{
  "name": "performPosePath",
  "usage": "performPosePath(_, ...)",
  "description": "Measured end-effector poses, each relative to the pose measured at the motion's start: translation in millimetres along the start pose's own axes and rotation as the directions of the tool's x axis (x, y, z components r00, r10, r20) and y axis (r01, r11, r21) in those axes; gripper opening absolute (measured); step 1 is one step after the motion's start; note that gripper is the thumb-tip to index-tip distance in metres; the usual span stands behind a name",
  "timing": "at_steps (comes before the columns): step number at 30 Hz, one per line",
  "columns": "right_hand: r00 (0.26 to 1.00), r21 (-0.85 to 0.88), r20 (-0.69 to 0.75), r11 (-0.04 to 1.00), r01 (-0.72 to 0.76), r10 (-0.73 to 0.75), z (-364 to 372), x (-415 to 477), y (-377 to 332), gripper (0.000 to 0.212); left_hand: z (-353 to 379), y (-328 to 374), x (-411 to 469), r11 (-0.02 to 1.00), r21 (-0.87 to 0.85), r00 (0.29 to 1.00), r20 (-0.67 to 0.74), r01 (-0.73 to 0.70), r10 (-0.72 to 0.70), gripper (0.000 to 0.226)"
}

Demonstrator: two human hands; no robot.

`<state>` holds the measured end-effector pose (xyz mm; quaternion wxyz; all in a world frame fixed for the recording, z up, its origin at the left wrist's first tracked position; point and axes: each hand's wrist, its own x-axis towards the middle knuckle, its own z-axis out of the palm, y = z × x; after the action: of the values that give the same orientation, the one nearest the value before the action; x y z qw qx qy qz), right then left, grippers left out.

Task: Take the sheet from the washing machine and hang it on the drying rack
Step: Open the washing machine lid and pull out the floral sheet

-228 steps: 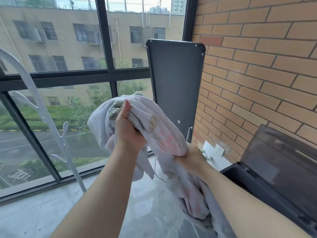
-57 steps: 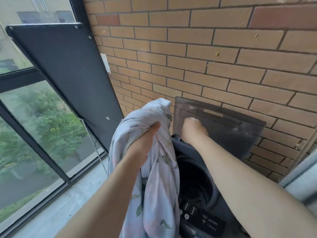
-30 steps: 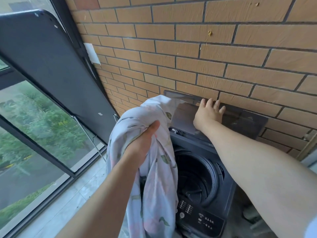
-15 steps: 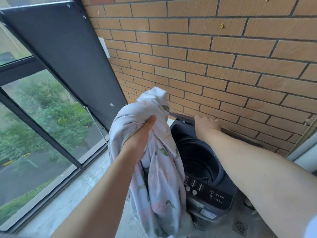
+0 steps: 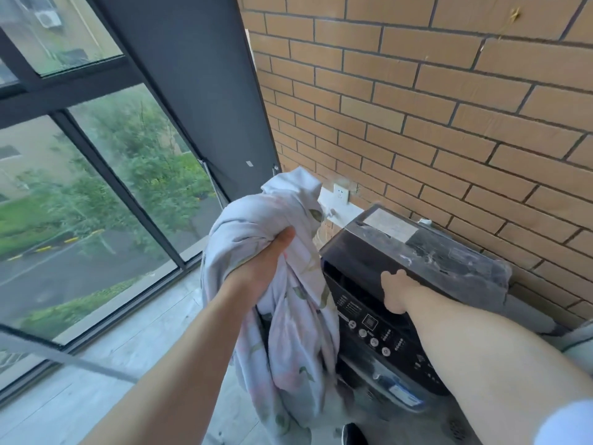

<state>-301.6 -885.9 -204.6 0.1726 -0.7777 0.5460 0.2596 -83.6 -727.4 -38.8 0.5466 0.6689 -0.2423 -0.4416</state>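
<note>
At far left we see the window, its dark frame running down to the pale floor. A dark flat panel leans between the window and the brick wall.

Our left hand is raised in the centre of the view. Its fingers are clamped on a bunched fold of the floral sheet, thumb uppermost against the cloth. The sheet is out of the machine: it rises in a peak above the fist and hangs in a long twisted drape below it, just in front of the machine's left side. We see no drying rack in this view.

A white wall socket sits on the bricks behind the sheet's peak.

To the right stands the dark top-loading washing machine, with its control panel facing us. Our right hand rests at the front edge of the lid, which lies lowered over the tub. The fingers curl over that edge, close together and touching it.
</note>
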Motion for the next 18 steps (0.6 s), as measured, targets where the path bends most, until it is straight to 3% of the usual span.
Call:
performPosePath(5,0.990,0.014,0.134,0.999,0.041,-0.042,15.8,22.6,-3.0,0.043,-0.8,-6.4,12.3,0.999,-0.029,0.999,-0.032,0.019,-0.020,0.035)
performPosePath(8,0.990,0.033,0.133,0.999,0.034,-0.038,24.3,28.9,-9.1,0.039,-5.6,-6.9,15.1,0.999,-0.032,0.996,-0.082,0.038,-0.040,0.033)
performPosePath(12,0.980,-0.006,0.183,0.997,0.078,-0.075,28.7,42.3,-20.1,0.044,-11.9,-4.8,14.1,0.992,-0.101,0.983,-0.162,0.071,-0.087,0.010)
performPosePath(15,0.994,0.264,0.072,0.962,0.066,-0.088,10.8,51.7,-42.8,0.044,-23.8,2.8,8.1,0.989,-0.143,0.968,-0.243,0.028,-0.062,0.024)
performPosePath(17,0.968,0.563,-0.019,0.798,0.217,-0.250,-19.4,43.5,-74.5,0.044,-36.4,9.7,0.7,0.981,-0.192,0.959,-0.282,-0.017,-0.038,0.036)
performPosePath(18,0.945,0.707,-0.027,0.662,0.248,-0.325,-36.8,31.8,-90.9,0.052,-40.2,13.7,-1.7,0.976,-0.213,0.957,-0.290,-0.037,-0.026,0.037)
